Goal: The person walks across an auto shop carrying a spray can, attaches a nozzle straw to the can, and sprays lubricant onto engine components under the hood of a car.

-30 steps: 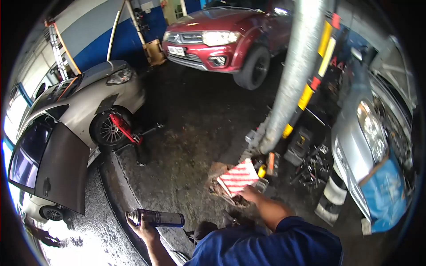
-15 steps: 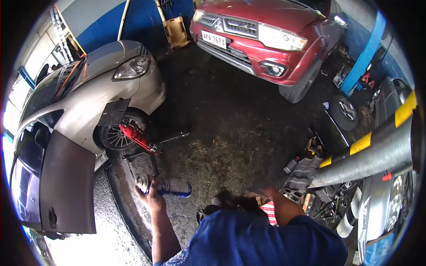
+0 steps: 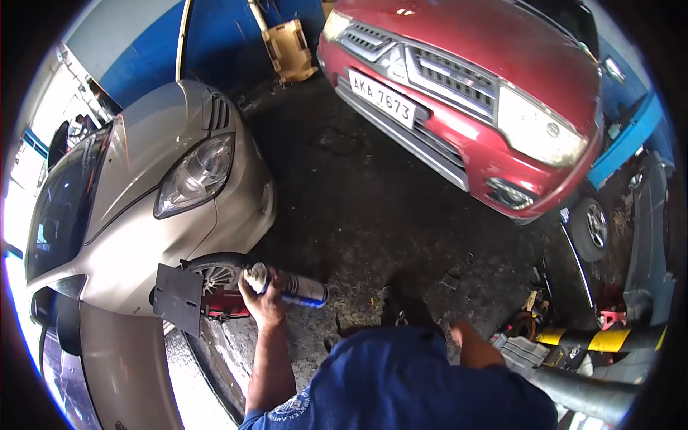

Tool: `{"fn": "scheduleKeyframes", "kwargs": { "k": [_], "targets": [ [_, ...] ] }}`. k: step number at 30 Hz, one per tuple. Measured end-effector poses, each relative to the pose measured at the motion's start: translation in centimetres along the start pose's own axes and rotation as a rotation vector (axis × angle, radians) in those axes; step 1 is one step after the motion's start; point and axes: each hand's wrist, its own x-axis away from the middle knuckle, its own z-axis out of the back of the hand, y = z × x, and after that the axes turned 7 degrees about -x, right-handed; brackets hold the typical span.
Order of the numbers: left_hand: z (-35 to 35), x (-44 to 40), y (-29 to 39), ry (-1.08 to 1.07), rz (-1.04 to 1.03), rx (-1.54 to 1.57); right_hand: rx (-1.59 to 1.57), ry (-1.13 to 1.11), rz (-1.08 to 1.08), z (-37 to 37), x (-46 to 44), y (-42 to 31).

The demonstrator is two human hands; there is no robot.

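One can (image 3: 304, 289) | left hand (image 3: 266, 299) wrapped around it | right hand (image 3: 463, 334) apart, grip unclear

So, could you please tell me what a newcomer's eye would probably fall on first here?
Most likely the red car, whose front and white number plate fill the upper right. Next might be the beige car along the left, then the can held sideways in the left hand, near the middle. The yellow-and-black striped bar at lower right also stands out.
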Motion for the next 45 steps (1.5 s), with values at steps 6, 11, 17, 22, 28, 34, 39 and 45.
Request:
{"fn": "scheduleKeyframes", "kwargs": {
  "k": [6,11,17,22,28,34,39,45],
  "targets": [
    [-3.1,-17.4,-1.2,0.071,-0.161,0.015,-0.285,0.414,0.931,19.2,8.8,-44.6],
    [-2.5,-35.2,-7.6,0.165,-0.247,-0.15,-0.324,0.392,1.054,24.8,8.5,-67.7],
    [-10.0,-56.2,-5.3,0.215,-0.175,0.007,0.108,0.097,0.41,23.8,-1.1,-74.8],
    [-13.2,-75.5,-8.1,0.033,-0.14,0.263,0.687,-0.057,0.86,23.4,-9.0,-72.8],
    [-23.1,-94.7,-10.4,0.111,-0.276,-0.141,-0.207,-0.08,0.051,27.6,-13.3,-93.6],
    [-32.9,-110.6,-7.4,0.087,-0.208,0.008,0.072,0.341,0.805,37.4,-12.2,-129.5],
    [-38.8,-124.5,-10.3,0.042,-0.223,0.006,0.123,0.24,1.182,48.0,-7.3,-153.3],
    [-50.8,-145.5,-17.1,-0.173,-0.211,0.07,-0.187,0.336,0.963,56.1,-18.3,-166.9]
  ]
}}
